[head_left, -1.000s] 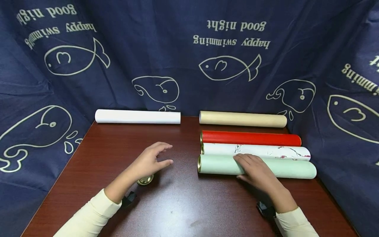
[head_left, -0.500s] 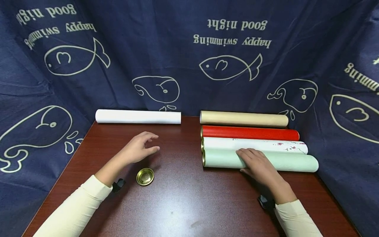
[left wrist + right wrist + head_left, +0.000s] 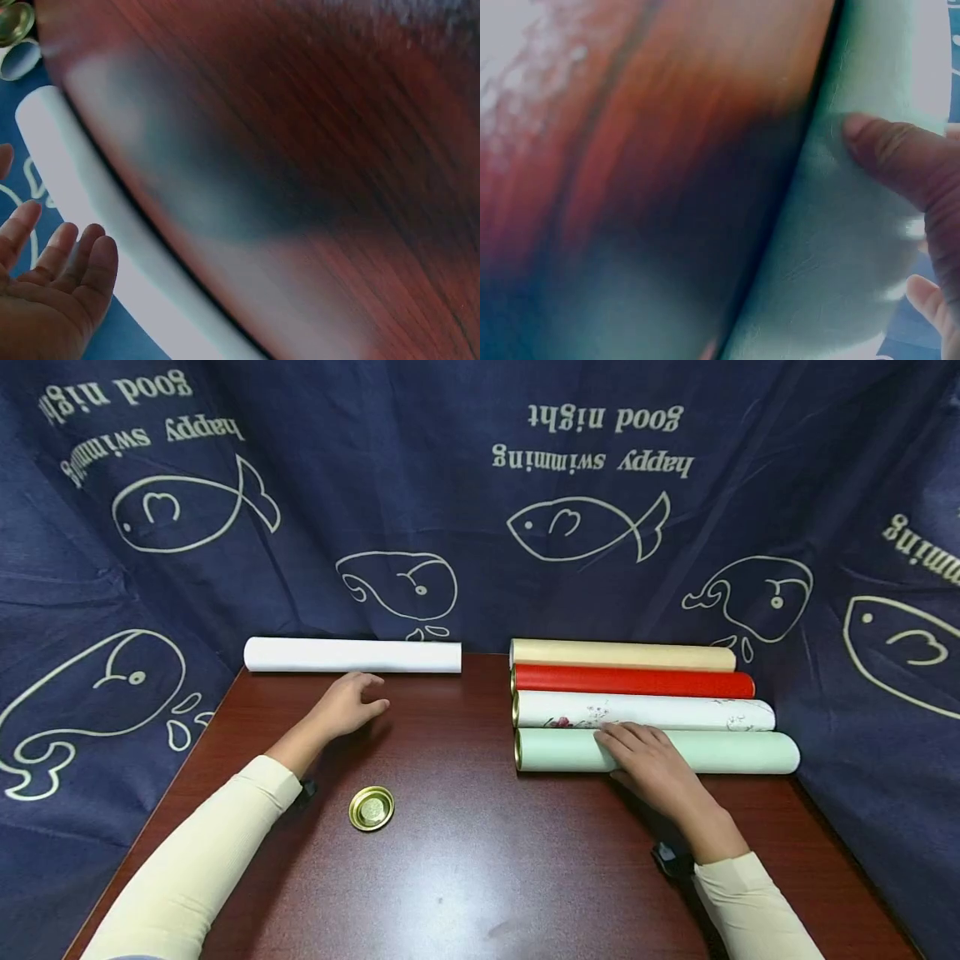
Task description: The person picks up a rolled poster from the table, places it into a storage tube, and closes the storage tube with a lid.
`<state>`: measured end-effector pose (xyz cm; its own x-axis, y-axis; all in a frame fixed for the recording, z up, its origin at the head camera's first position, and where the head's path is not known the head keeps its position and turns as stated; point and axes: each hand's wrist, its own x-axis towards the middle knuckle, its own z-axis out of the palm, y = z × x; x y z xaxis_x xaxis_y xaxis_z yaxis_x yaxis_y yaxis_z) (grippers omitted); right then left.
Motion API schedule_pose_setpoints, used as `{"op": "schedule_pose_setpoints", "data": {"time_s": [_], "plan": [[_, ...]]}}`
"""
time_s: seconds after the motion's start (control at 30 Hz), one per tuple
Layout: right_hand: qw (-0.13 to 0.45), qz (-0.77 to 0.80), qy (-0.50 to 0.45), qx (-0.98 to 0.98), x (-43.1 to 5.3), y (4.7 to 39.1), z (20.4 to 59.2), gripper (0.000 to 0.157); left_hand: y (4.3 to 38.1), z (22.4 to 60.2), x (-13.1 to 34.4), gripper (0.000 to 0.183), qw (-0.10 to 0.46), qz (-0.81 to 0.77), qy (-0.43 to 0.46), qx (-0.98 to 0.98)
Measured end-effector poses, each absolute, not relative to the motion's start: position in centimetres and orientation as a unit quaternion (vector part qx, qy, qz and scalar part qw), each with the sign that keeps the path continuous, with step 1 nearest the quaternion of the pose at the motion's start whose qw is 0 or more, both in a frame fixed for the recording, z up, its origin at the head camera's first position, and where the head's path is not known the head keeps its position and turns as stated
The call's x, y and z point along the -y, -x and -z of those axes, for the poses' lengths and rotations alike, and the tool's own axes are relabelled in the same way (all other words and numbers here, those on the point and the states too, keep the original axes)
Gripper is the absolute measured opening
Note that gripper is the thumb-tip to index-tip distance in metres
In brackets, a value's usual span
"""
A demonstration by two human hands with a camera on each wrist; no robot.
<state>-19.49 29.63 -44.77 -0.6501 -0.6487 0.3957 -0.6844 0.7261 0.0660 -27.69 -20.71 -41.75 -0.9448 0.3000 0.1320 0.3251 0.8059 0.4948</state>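
Observation:
My right hand (image 3: 656,768) holds a mint-green tube (image 3: 558,750) lying across the right of the table. Its fingers reach over the top; in the right wrist view the thumb (image 3: 889,146) presses the near side. A white tube with a floral print (image 3: 675,713) lies right behind it, then a red tube (image 3: 637,682). Over on the left, my left hand (image 3: 341,706) has loosely spread fingers and holds nothing. It is just in front of a plain white tube (image 3: 352,656). A small gold dish-like lid (image 3: 371,809) sits nearer me.
A beige tube (image 3: 622,654) lies behind the red one, along the back of the brown table (image 3: 450,777). A dark blue cloth (image 3: 480,527) with fish and whale drawings hangs behind and at both sides.
My right hand has moved the green tube away from me; the printed and red tubes rolled back toward the beige one. My left hand has moved back and left, uncovering the lid.

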Motion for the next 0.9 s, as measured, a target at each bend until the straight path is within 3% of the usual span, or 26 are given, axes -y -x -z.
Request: {"op": "schedule_pose_setpoints", "data": {"time_s": [0.37, 0.7, 0.9], "plan": [[0.227, -0.047, -0.355, 0.906, -30.1, 18.3, 43.9, 0.070, 29.7, 41.7, 20.5, 0.047, 0.022, 0.269, 0.126, 0.955], [0.222, -0.061, -0.344, 0.910, -30.9, 18.2, 43.9, 0.062, 31.3, 41.9, 20.6, 0.052, 0.076, 0.163, 0.108, 0.978], [0.209, -0.098, -0.330, 0.915, -31.4, 18.6, 43.2, 0.062, 32.1, 41.6, 20.8, 0.065, 0.037, 0.097, 0.117, 0.988]]}}
